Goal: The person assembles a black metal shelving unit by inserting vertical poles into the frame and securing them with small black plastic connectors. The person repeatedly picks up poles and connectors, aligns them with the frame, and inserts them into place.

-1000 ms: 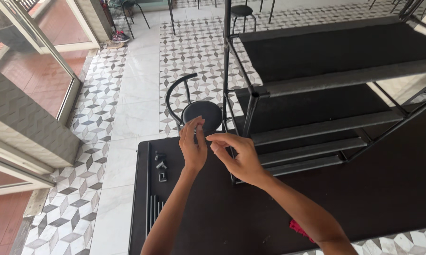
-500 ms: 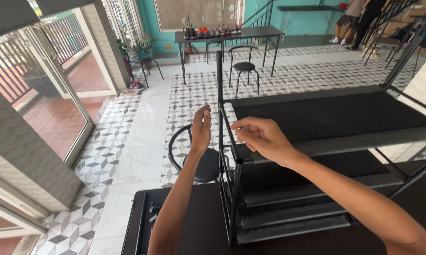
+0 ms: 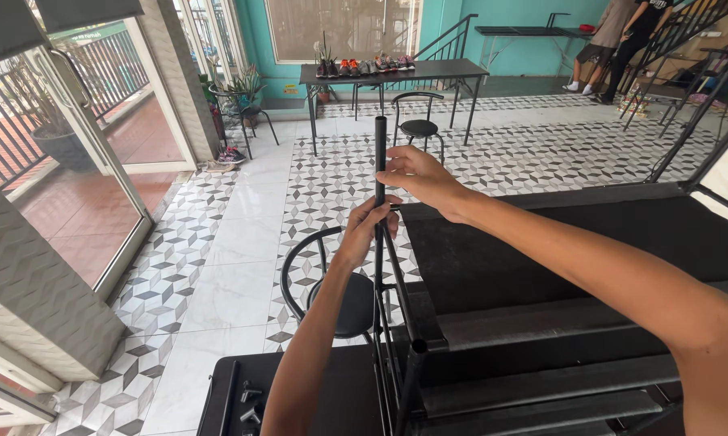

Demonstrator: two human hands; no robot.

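Black metal pole (image 3: 379, 161) held upright by both hands above a dark shelf frame (image 3: 541, 323).

Left hand (image 3: 365, 232) wraps the pole from the left, its fingers curled shut around it just below the right hand (image 3: 419, 178), whose fingers pinch the pole a little higher up. The pole rises from the front corner of the frame, its open top end above both hands. Under the frame sits a dark bench (image 3: 299, 396) with small black fittings (image 3: 249, 404) lying near its left edge. Just behind the pole, a round black chair (image 3: 339, 299) stands on the patterned tile floor (image 3: 218, 266). Farther back are a long table (image 3: 392, 73) and two people (image 3: 622, 40) standing.
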